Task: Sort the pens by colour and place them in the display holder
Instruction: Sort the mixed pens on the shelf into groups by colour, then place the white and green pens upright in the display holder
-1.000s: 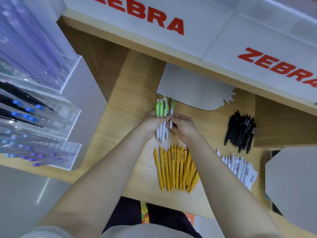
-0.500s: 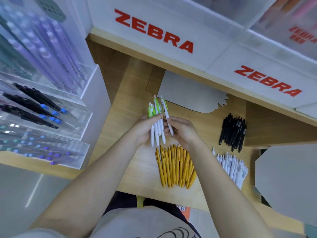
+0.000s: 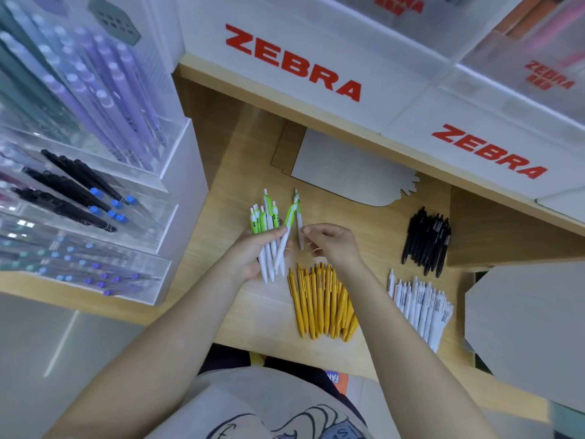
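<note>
The left hand (image 3: 253, 255) grips a bundle of green-and-white pens (image 3: 269, 236) at mid-frame, long axes running 6 to 12 o'clock, green clip ends at 12. The right hand (image 3: 332, 245) pinches one more green-and-white pen (image 3: 299, 223), also pointing to 12. On the wooden surface (image 3: 247, 172) lie yellow pens (image 3: 323, 302) at 6 o'clock. Red "ZEBRA" lettering (image 3: 292, 61) marks the white panels above.

Bare-armed person wears a light grey printed T-shirt (image 3: 253, 410) and dark trousers (image 3: 228, 356).
</note>
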`<state>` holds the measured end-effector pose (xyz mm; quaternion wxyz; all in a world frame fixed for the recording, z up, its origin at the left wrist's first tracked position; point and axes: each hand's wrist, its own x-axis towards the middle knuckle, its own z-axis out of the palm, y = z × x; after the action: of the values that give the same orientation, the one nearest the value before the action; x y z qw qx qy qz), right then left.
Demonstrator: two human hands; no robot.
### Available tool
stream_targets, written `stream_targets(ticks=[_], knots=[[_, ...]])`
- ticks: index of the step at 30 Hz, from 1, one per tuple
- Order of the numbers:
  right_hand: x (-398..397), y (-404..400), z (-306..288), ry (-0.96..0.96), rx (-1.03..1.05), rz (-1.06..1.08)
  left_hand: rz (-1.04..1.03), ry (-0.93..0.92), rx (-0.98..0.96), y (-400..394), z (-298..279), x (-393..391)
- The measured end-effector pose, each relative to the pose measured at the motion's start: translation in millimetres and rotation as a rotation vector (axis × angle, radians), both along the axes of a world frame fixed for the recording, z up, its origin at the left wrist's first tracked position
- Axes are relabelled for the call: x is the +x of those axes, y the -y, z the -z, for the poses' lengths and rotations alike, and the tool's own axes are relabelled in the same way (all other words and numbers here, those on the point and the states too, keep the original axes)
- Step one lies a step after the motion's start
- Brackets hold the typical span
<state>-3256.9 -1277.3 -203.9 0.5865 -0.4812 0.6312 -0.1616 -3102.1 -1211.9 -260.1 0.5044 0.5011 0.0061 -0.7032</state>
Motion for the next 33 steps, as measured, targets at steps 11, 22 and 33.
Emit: stream_targets(ticks=[11,22,33], knots=[[27,30,75,-0.333,-0.112,0.051,-0.038,0.043,0.038,-16,13,25],[34,-3,23,-0.001,0.025,0.074,-0.022,-0.014,-0.015,-25,-4,26],[2,-109,-46,0.048,-0.162,0.039,0.19,0.137,-0.133,-62,-63,-4]])
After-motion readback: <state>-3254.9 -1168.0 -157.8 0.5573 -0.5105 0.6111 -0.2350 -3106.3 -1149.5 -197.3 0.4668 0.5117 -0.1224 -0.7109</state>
